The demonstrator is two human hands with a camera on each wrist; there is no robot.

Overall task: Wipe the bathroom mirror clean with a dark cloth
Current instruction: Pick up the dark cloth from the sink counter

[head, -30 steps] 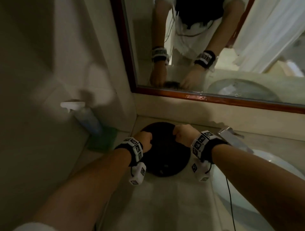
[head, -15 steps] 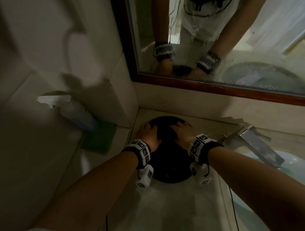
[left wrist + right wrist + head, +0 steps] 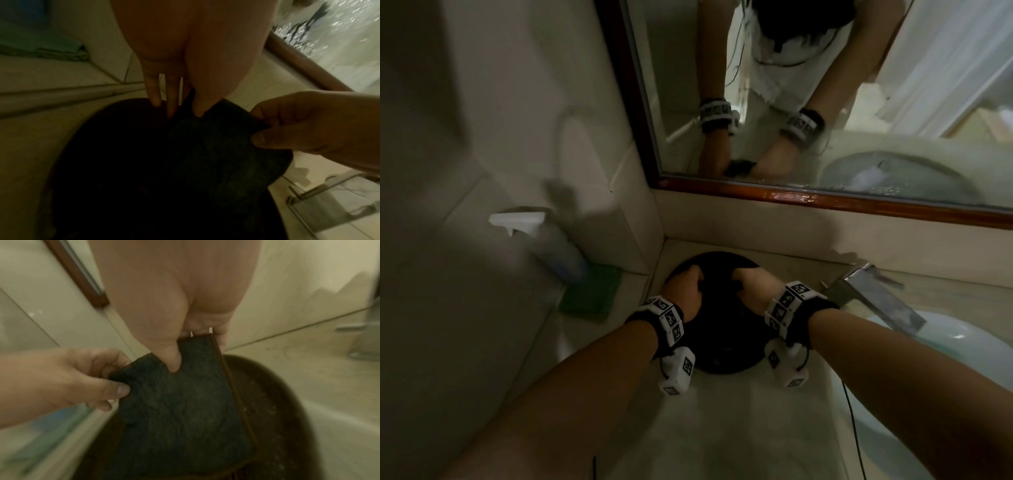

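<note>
A dark, rough rectangular cloth [image 3: 185, 402] lies over a dark round tray [image 3: 722, 356] in the counter's back left corner. My left hand [image 3: 183, 112] pinches the cloth's far left corner between thumb and fingers. At the far right corner, my right hand [image 3: 197, 353] pinches it too, thumb on top and fingers behind. The held edge stands slightly raised off the tray [image 3: 277, 402]. In the head view the left hand [image 3: 685, 291] and right hand [image 3: 753, 287] sit close together over the tray. The wood-framed mirror [image 3: 825, 102] hangs just beyond, its lower glass speckled with droplets.
A spray bottle [image 3: 551, 243] and a green sponge [image 3: 592, 294] stand on the tiled ledge at the left. On the right, a chrome faucet [image 3: 873, 298] juts over a pale sink basin [image 3: 945, 342]. The side wall is close on the left.
Half a second ago both hands lay over the cloth with fingers spread. Now each pinches a far corner, and that edge has come up a little.
</note>
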